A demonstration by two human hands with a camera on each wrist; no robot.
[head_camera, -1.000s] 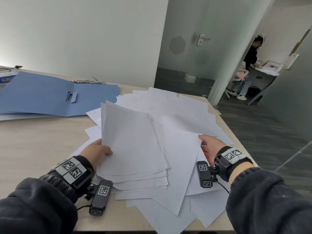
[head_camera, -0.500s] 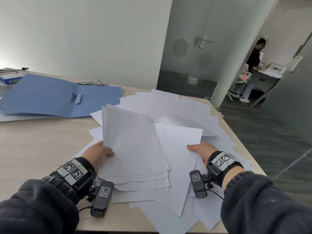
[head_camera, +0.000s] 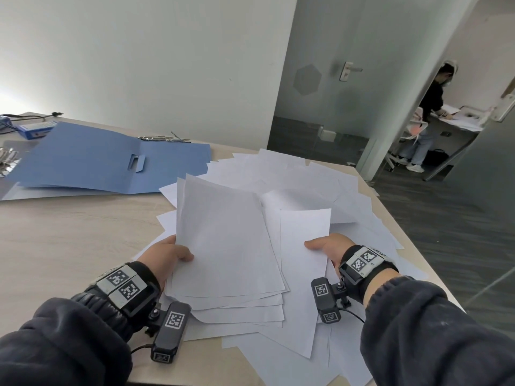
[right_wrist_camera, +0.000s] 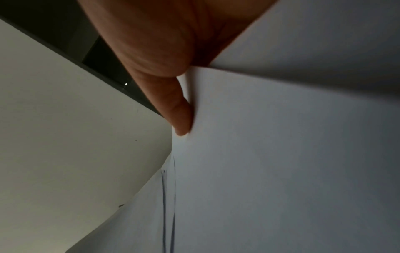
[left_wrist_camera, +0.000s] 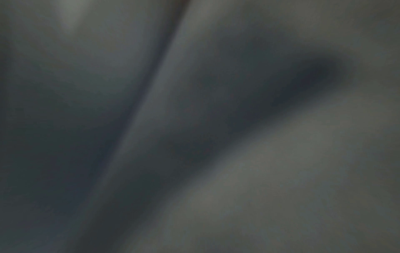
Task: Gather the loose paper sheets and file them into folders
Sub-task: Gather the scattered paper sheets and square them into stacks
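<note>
Nearest the camera, two dark sleeves [head_camera: 69,344] reach over the table [head_camera: 69,246], each wrist strapped with a marker-tagged band and a small black camera block. Between them, the left hand [head_camera: 164,260] grips the left edge of a gathered stack of sheets [head_camera: 223,246], thumb curled over the top sheet and the other fingers hidden underneath. Opposite it, the right hand [head_camera: 328,247] pinches a single sheet [head_camera: 303,246] by its right edge, thumb on top; from the right wrist view a fingertip [right_wrist_camera: 181,126] presses the underside of that paper. That sheet overlaps the right side of the stack. Nothing can be made out in the left wrist view, which is dark and blurred.

Under and beyond both hands, loose paper sheets [head_camera: 292,179] lie fanned across the right part of the table, some hanging over its near edge. Farther left, an open blue folder [head_camera: 97,160] lies flat, with metal clips [head_camera: 164,138] just behind it and a blue box [head_camera: 36,129] at the far left corner. Past the table, through a doorway, another person [head_camera: 426,121] stands at a desk.
</note>
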